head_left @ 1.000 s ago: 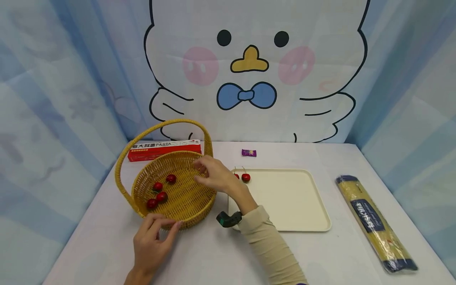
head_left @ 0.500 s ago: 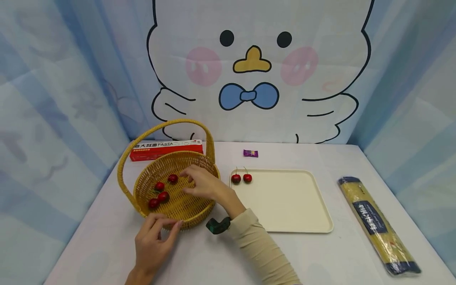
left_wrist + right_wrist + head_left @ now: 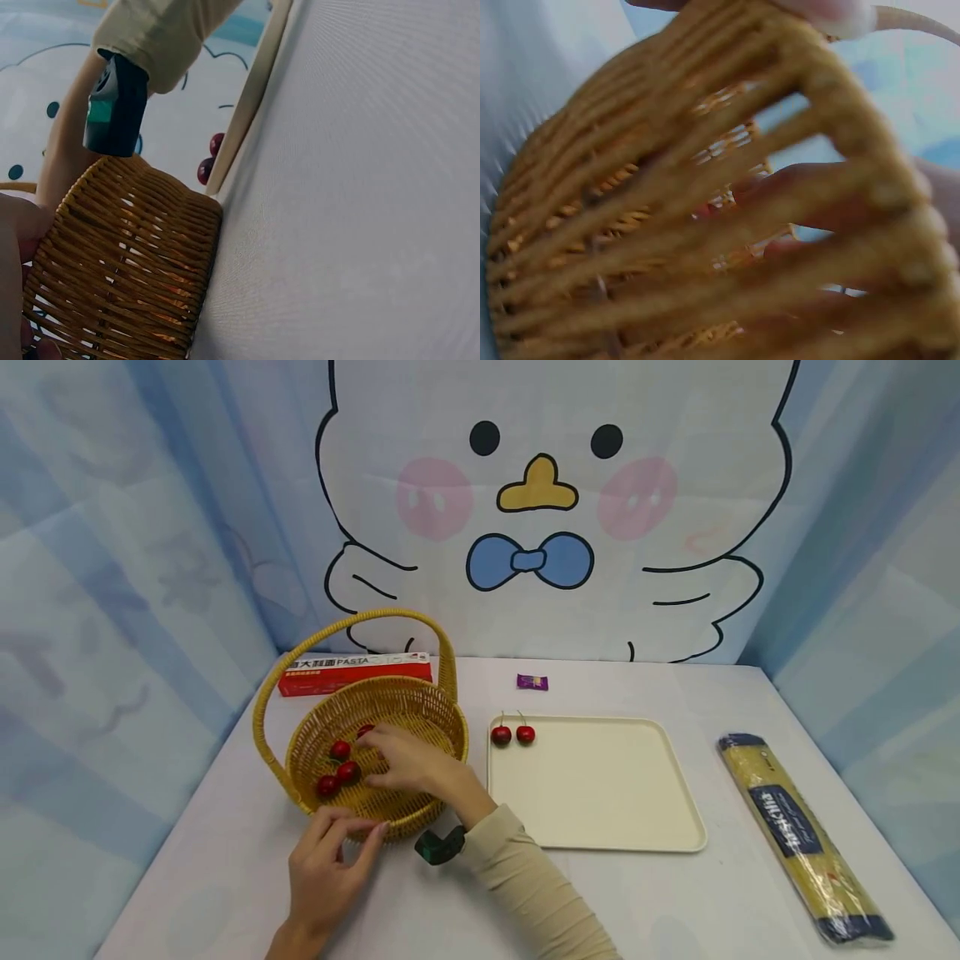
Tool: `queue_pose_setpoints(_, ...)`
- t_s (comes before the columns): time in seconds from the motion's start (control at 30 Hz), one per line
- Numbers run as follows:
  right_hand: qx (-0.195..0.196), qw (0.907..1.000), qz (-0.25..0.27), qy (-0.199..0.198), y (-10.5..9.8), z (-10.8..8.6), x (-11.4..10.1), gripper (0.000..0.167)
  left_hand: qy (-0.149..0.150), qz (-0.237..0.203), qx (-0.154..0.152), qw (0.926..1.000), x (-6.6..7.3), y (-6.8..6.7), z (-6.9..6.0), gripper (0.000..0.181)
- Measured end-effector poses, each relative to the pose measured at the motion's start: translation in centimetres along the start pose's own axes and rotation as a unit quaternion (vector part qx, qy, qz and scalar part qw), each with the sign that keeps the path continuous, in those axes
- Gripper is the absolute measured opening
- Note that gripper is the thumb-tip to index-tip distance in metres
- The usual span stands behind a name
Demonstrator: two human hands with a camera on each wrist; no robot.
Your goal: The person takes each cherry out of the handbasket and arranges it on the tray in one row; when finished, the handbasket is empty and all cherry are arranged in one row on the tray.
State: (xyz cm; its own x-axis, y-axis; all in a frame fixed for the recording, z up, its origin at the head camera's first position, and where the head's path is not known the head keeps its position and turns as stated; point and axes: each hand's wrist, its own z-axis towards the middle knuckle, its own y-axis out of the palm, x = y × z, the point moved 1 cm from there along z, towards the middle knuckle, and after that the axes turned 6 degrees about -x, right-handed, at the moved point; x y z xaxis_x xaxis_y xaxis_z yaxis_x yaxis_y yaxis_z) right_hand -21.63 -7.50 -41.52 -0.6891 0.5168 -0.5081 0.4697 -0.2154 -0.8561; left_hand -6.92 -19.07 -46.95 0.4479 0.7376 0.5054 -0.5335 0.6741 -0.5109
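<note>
A yellow wicker basket (image 3: 386, 693) with a tall handle stands at the left, with several red cherries (image 3: 348, 772) in its left half. My left hand (image 3: 327, 872) pinches its near rim between thumb and fingers; in the left wrist view, the basket (image 3: 127, 255) fills the lower left. Inside the basket, my right hand (image 3: 408, 764) hovers with bent, parted fingers beside the cherries and partly covers the farthest cherry (image 3: 365, 729). Its fingertips hold nothing that I can see. Two stemmed cherries (image 3: 525, 735) lie in the far left corner of a cream tray (image 3: 600, 793).
Behind the basket lies a red pasta box (image 3: 356, 675). A small purple wrapped candy (image 3: 532, 682) is beyond the tray. Along the right side lies a long bag of spaghetti (image 3: 802, 835). A curtain (image 3: 540, 610) with a cartoon bird closes off the back.
My right hand has moved left and down into the basket, from its right side to beside the cherries. The left hand stays on the rim. The head view has shifted slightly.
</note>
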Motion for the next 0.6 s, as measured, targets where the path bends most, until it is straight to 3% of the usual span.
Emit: queue_pose_setpoints(0.6, -0.089, 0.9943, -0.06, 0.003, 1.5, 1.8, -0.9, 0.05, -0.003, 0.003, 0.0, 1.0, 0.1, 0.1, 0.0, 0.017)
